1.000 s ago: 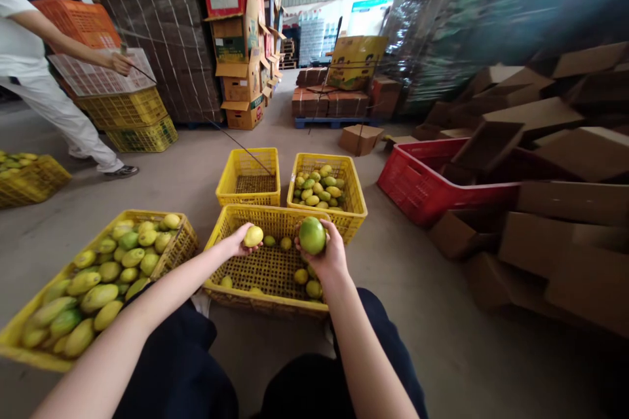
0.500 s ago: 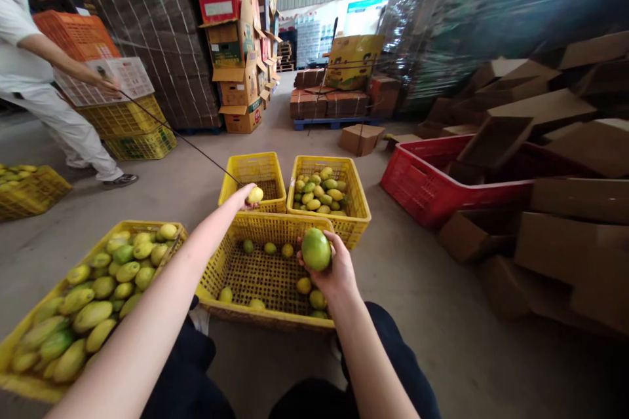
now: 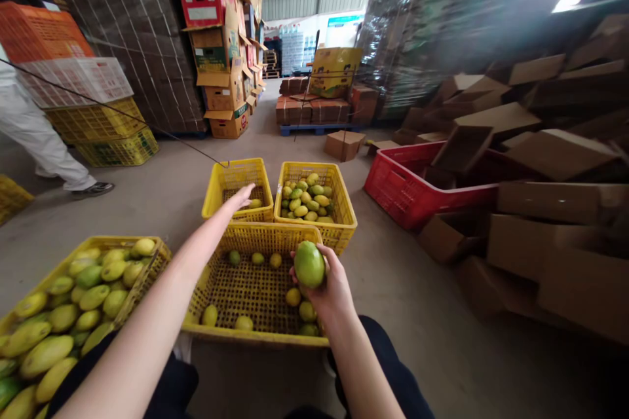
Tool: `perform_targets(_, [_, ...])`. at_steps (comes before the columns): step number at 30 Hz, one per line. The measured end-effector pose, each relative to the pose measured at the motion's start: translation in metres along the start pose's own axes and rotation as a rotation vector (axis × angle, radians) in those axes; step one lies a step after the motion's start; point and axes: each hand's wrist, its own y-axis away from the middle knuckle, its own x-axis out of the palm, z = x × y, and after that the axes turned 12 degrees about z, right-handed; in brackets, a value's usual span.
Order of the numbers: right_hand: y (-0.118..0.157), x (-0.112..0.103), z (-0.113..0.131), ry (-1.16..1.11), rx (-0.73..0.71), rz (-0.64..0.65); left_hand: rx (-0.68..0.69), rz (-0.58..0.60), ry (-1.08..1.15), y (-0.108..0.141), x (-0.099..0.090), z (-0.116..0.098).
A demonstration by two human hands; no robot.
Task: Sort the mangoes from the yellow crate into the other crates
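My right hand (image 3: 328, 278) is closed round a green papaya (image 3: 309, 264), held above the right side of a large yellow crate (image 3: 260, 338). Several yellow-green papayas (image 3: 244, 323) lie scattered on that crate's slotted floor. My left hand (image 3: 242, 198) reaches out over a smaller yellow crate (image 3: 212, 201) at the back left, fingers stretched and holding nothing. A yellow papaya (image 3: 255, 203) lies in this crate just below the fingers. Beside it, another yellow crate (image 3: 350, 216) holds a heap of green and yellow papayas (image 3: 305, 200).
A full crate of papayas (image 3: 63, 317) stands at my left. To the right are a red crate (image 3: 403, 193) and piled cardboard boxes (image 3: 540, 242). A dark cord or hooked rod (image 3: 162, 131) runs from the left to the back left crate. A person's legs (image 3: 39, 131) show at far left.
My left hand has let go of the yellow papaya, which now lies in the back left crate. The right hand still holds the green papaya. The person at left has moved partly out of view.
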Motion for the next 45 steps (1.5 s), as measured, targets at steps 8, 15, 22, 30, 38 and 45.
perform_targets(8, [0.010, 0.004, -0.006, -0.078, 0.131, -0.008, -0.052, 0.471, -0.700, 0.077, 0.008, 0.104])
perform_targets(15, [0.007, -0.005, -0.011, -0.065, 0.142, -0.060, 0.042, 0.060, -0.878, -0.005, 0.013, 0.109])
perform_targets(22, [0.003, -0.021, 0.004, -0.036, 0.063, -0.207, 0.080, -0.105, -0.962, -0.108, 0.049, 0.093])
perform_targets(30, [0.000, -0.029, 0.017, -0.054, 0.102, -0.302, 0.067, -0.153, -1.030, -0.108, 0.050, 0.110])
perform_targets(38, [0.008, -0.021, 0.013, -0.058, 0.062, -0.189, 0.085, -0.050, -1.073, -0.064, 0.045, 0.123])
perform_targets(45, [0.007, -0.023, 0.005, -0.072, 0.098, -0.088, 0.169, -0.043, -1.028, -0.070, 0.064, 0.092])
